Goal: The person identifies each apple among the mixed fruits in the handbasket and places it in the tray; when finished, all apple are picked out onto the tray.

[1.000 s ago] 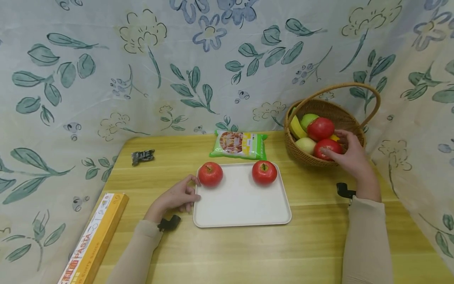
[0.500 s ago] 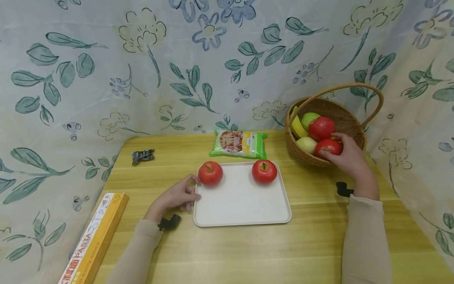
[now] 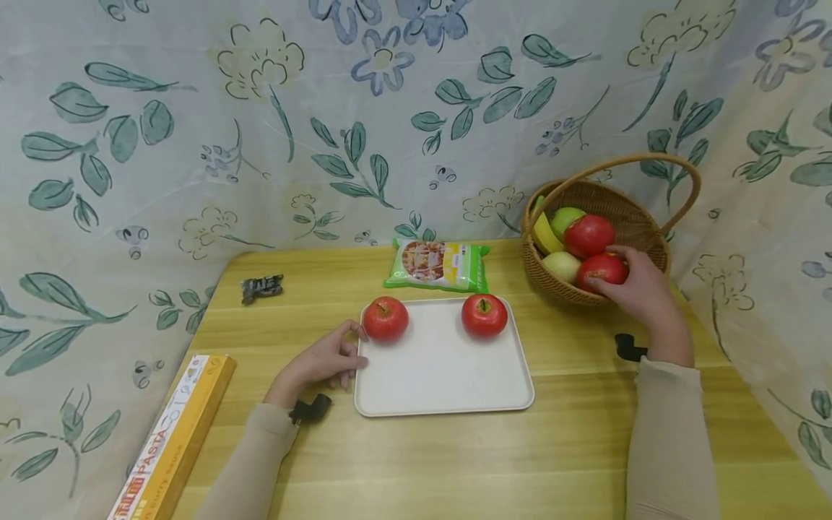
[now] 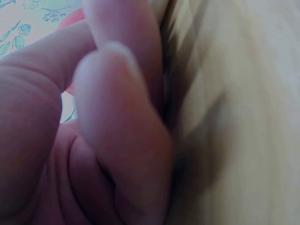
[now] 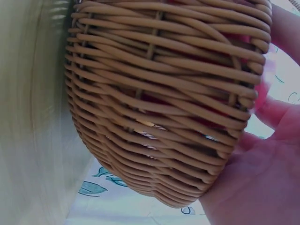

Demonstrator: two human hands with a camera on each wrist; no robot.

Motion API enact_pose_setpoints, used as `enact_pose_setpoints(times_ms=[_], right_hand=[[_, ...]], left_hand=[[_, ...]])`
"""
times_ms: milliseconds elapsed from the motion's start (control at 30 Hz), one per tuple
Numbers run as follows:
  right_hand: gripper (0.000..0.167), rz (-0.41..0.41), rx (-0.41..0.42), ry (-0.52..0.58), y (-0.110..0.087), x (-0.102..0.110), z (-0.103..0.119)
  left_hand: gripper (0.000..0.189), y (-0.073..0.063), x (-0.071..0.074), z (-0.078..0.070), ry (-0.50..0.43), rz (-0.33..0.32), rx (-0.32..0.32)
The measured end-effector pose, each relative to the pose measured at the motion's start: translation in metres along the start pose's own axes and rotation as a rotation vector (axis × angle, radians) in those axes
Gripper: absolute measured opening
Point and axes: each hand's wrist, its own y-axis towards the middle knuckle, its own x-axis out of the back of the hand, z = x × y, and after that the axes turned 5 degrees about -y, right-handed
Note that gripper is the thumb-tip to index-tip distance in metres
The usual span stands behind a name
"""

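Right hand (image 3: 643, 292) shifted slightly left since earlier frame. Nearer, left of centre: left hand (image 3: 318, 361) at edge of tray (image 3: 448, 379); pinching or resting, cannot tell. Beyond, right of frame: right thumb and fingers grip red apple (image 3: 601, 268) in basket (image 3: 544, 279). Advise firm hold, lifting clear of rim. Apple's underside hidden.

box (image 3: 174, 440): yel/wht, "PASTA", front L of table (image 3: 455, 466)
pkt (image 3: 262, 288): blk, back L
bag (image 3: 438, 265): grn, flat, back ctr
cloth (image 3: 195, 43): floral, behind
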Motion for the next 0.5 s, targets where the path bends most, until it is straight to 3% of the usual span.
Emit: enact_pose_setpoints(times_ms=[500], right_hand=[[0.095,-0.182,0.029,0.122,-0.003,0.005,0.018]], left_hand=[[0.050,-0.001,0.000,0.000,-0.005,0.007,-0.015]])
